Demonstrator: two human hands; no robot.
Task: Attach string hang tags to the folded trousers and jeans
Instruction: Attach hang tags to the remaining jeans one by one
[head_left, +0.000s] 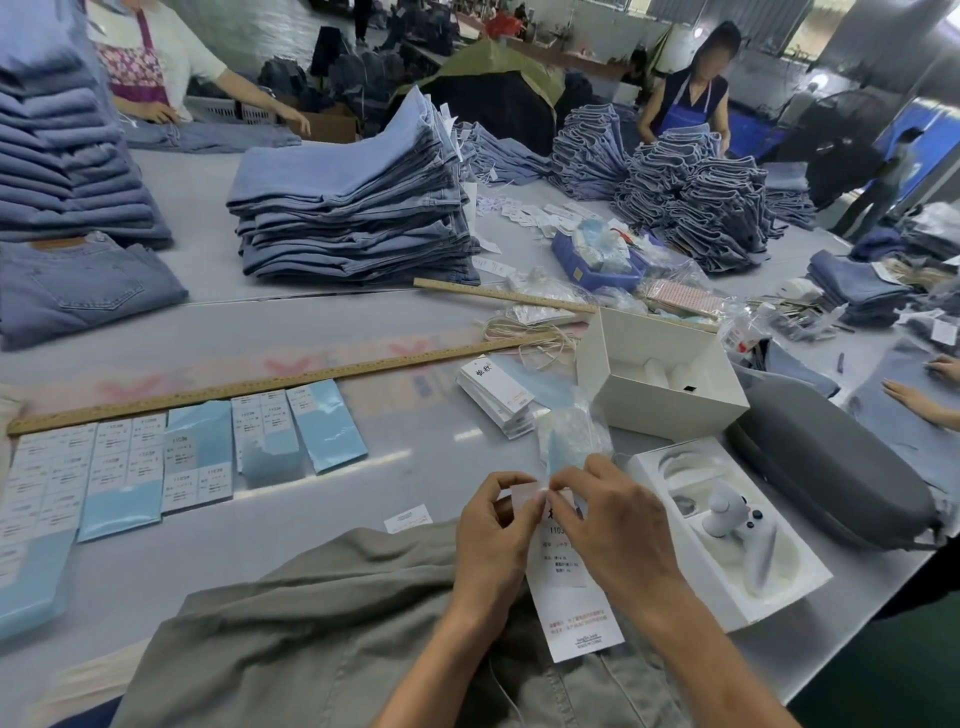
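Grey folded trousers (322, 634) lie at the near edge of the table. Above them I hold a long white hang tag (571, 608) with printed text, its lower end resting on the fabric. My left hand (493, 535) pinches the tag's top left edge. My right hand (608, 525) pinches the top right, fingertips meeting those of the left hand at the tag's upper end. A thin string (498, 686) trails over the trousers below. A fanned stack of spare white hang tags (498, 397) sits further back.
Sticker sheets (130, 467) lie left beside a long wooden ruler (260, 384). An open white box (660, 364), a tray with a white controller (727, 525) and a grey case (831, 478) stand right. Jeans stacks (353, 208) fill the far table. Another person's hands (914, 397) are at right.
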